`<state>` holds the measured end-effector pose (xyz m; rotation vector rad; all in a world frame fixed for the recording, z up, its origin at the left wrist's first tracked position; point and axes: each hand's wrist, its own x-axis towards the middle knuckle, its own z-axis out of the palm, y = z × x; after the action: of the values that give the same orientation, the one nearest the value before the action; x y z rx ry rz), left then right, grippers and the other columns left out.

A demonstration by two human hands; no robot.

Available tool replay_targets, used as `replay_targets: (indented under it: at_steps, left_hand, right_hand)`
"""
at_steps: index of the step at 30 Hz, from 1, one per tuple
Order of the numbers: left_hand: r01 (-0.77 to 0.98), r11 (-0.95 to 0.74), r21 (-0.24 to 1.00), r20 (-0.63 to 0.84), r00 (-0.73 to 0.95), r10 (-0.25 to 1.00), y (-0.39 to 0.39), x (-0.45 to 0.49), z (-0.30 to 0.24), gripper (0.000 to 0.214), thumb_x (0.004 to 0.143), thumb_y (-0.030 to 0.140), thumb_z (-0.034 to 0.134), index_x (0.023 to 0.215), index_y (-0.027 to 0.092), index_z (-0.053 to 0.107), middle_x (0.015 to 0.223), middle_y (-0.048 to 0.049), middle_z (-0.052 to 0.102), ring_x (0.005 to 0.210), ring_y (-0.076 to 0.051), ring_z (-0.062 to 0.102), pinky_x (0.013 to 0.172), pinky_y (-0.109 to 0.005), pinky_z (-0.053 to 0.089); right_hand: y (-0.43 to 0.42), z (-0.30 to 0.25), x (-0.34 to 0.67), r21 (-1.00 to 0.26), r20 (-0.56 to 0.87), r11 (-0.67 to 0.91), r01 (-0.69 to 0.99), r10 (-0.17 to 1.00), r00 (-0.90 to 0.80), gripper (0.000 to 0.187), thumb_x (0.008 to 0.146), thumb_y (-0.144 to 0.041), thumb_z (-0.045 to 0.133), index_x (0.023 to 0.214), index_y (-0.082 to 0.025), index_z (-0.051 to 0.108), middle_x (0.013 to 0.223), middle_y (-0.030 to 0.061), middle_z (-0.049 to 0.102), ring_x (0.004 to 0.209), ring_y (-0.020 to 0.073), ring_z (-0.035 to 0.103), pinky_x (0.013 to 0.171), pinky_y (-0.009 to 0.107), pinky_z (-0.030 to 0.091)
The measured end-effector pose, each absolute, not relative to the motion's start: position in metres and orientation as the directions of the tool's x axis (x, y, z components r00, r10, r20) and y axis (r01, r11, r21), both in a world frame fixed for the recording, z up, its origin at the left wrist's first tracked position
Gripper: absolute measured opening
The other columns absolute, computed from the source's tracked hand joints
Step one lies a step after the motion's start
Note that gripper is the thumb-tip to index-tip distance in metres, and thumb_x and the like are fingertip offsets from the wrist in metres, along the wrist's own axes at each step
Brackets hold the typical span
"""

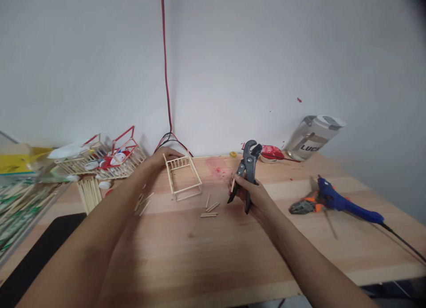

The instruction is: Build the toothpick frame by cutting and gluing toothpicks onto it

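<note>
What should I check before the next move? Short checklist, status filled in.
1. Cutter held in right hand: ok.
2. Short stick also in that hand: ok, beside a cutter handle.
3. Left hand gripping the stick frame: cannot tell, fingers partly hidden.
4. Loose sticks apart from the frame: ok, lying on the table.
5. Glue gun clear of the pliers: not ok, they overlap in this view.
6. Glue gun hot: cannot tell.

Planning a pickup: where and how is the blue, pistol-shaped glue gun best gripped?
Grip the glue gun around its long, slim handle, probably from the near right: the handle points that way, trailing a black cord, while the head lies beside grey metal pliers with orange grips, crowding the left.
</note>
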<state>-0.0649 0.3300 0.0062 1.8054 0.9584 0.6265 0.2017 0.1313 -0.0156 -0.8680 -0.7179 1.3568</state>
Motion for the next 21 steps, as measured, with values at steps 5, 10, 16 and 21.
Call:
replay_targets:
  at_steps: [5, 10, 16, 21]
  left_hand:
    - [0.356, -0.258, 0.898, 0.026, 0.543, 0.839, 0.335, -0.057, -0.003, 0.034, 0.068, 0.035, 0.067, 0.085, 0.007, 0.076, 0.079, -0.0150, 0.074, 0.070, -0.025, 0.069, 0.067, -0.036, 0.054]
    - [0.401, -0.396, 0.826, 0.111, 0.574, 0.811, 0.343, -0.064, -0.008, 0.030, 0.069, 0.036, 0.062, 0.077, 0.009, 0.074, 0.082, -0.0124, 0.073, 0.078, -0.023, 0.067, 0.071, -0.034, 0.053]
    - [0.469, -0.587, 0.660, 0.226, 0.622, 0.750, 0.351, -0.070, -0.008, 0.028, 0.071, 0.034, 0.060, 0.083, 0.013, 0.074, 0.085, -0.0093, 0.071, 0.085, -0.023, 0.062, 0.077, -0.033, 0.047]
    - [0.516, -0.702, 0.490, 0.241, 0.694, 0.678, 0.351, -0.067, -0.001, 0.026, 0.075, 0.034, 0.060, 0.089, 0.017, 0.074, 0.083, -0.0055, 0.069, 0.082, -0.020, 0.061, 0.075, -0.028, 0.044]
  right_hand:
    - [0.132, -0.018, 0.202, -0.855, -0.056, 0.003, -0.519, 0.994, 0.098, 0.025, 0.069, -0.034, 0.081, 0.075, -0.015, 0.066, 0.067, 0.0003, 0.061, 0.061, 0.0119, 0.058, 0.059, 0.025, 0.048]
    - [0.132, -0.018, 0.202, -0.854, -0.053, 0.008, -0.520, 0.993, 0.102, 0.024, 0.069, -0.034, 0.081, 0.075, -0.016, 0.066, 0.067, 0.0001, 0.061, 0.061, 0.0115, 0.058, 0.059, 0.024, 0.048]
    - [0.132, -0.014, 0.200, -0.857, -0.071, -0.014, -0.516, 0.993, 0.091, 0.027, 0.066, -0.036, 0.082, 0.074, -0.016, 0.066, 0.065, -0.0001, 0.061, 0.060, 0.0121, 0.057, 0.058, 0.026, 0.048]
    - [0.133, -0.014, 0.200, -0.862, -0.066, -0.010, -0.506, 0.994, 0.092, 0.027, 0.067, -0.036, 0.081, 0.073, -0.016, 0.065, 0.066, -0.0001, 0.061, 0.061, 0.0118, 0.057, 0.059, 0.025, 0.047]
